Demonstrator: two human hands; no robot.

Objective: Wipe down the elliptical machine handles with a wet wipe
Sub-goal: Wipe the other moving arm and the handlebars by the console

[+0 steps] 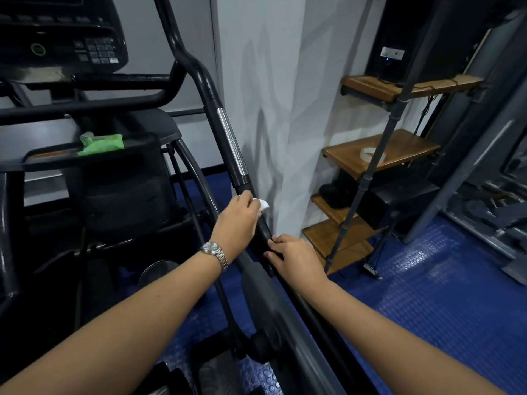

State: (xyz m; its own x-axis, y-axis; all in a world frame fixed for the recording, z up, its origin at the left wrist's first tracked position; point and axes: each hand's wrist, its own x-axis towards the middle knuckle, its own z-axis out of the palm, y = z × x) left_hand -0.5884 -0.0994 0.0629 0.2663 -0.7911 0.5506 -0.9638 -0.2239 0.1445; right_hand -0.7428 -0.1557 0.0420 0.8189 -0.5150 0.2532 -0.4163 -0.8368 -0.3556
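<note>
The elliptical's right handle [232, 143] is a long black bar with a silver sensor strip, running from upper left down to the lower right. My left hand [238, 222], with a metal watch on the wrist, is wrapped around the bar just below the strip, pressing a white wet wipe [263, 205] against it. Only a corner of the wipe shows past my fingers. My right hand [296, 259] grips the same bar a little lower down.
A green pack of wipes [101, 143] lies on the machine's black tray, below the console [61, 38]. A white pillar [273, 109] stands close behind the handle. A wooden shelf unit [379, 155] on metal pipes stands to the right on the blue rubber floor [427, 295].
</note>
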